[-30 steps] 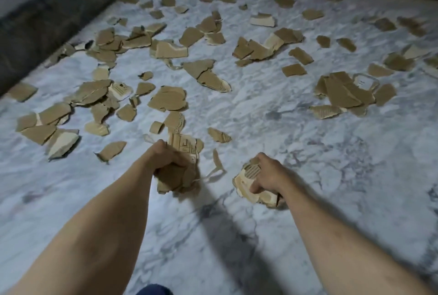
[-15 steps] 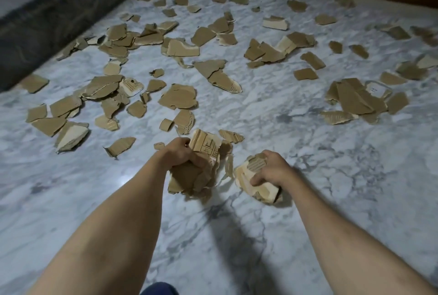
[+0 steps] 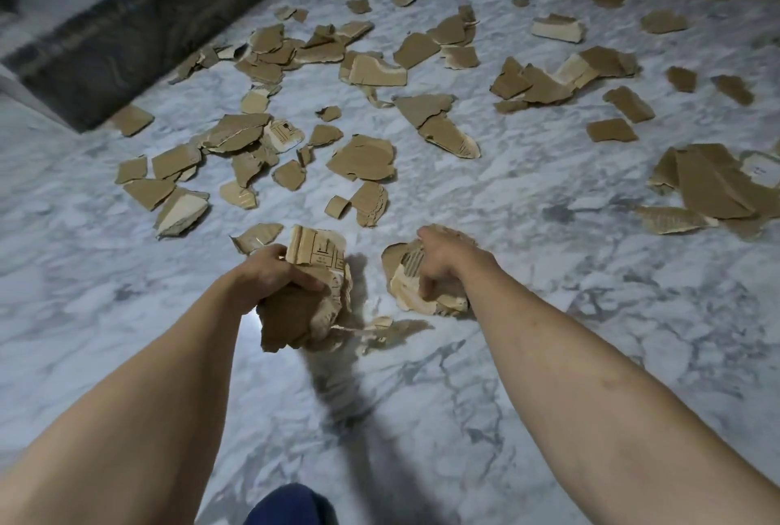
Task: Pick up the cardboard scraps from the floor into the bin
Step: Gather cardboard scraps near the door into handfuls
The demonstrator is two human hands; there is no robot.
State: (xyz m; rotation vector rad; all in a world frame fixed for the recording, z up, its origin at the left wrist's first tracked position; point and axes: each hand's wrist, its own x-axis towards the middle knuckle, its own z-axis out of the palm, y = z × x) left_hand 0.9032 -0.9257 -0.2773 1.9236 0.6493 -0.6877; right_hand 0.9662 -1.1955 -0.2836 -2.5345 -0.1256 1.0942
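Head view: the left hand (image 3: pixel 270 275) has its fingers (image 3: pixel 310 283) curled tightly round a thick bundle of torn brown cardboard scraps (image 3: pixel 314 296), its top piece pale and printed with black box symbols, its lower pieces plain brown and ragged-edged. The bundle hangs just above the white grey-veined marble floor (image 3: pixel 548 355), towards the floor's near edge, with a few loose shreds (image 3: pixel 380 328) trailing at its base. Just beside it, the right hand (image 3: pixel 443 267) is clenched over a second clump of cardboard scraps (image 3: pixel 407 284), pale on the exposed inner face with the corrugated ribbing showing; its fingers wrap the clump from above and are mostly hidden.

Beyond both hands, many more flat, jagged brown cardboard pieces (image 3: pixel 363 159) lie scattered across the middle and far part of the floor, some overlapping in small heaps, a few turned pale side up. A dark stone ledge (image 3: pixel 126 43) runs along the floor's far left edge. A dark blue patch of clothing (image 3: pixel 291 505) shows at the bottom edge, between the forearms.
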